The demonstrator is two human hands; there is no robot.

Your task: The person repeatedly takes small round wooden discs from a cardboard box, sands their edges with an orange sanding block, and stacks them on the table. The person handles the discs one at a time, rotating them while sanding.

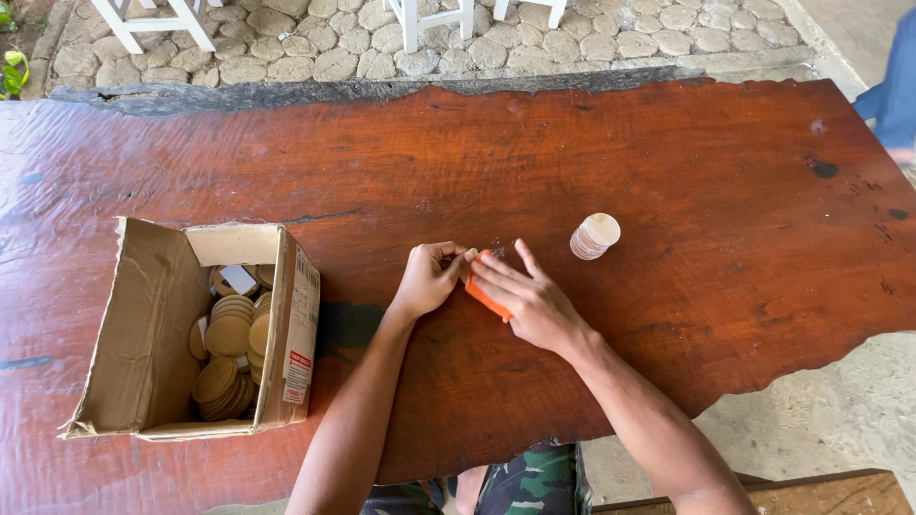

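Observation:
My right hand (527,297) lies over an orange block (485,297) on the dark red wooden table (668,172), fingers pressed along its top. My left hand (430,276) is curled at the block's left end, fingertips pinched against it; something small may be between them, hidden by the fingers. A leaning stack of thin round wooden discs (594,236) stands a little to the right, apart from both hands.
An open cardboard box (153,324) with several round wooden discs (227,355) inside sits at the left of the table. Beyond the far edge is cobblestone ground with white furniture legs (157,21). A blue sleeve (897,91) shows at the right edge.

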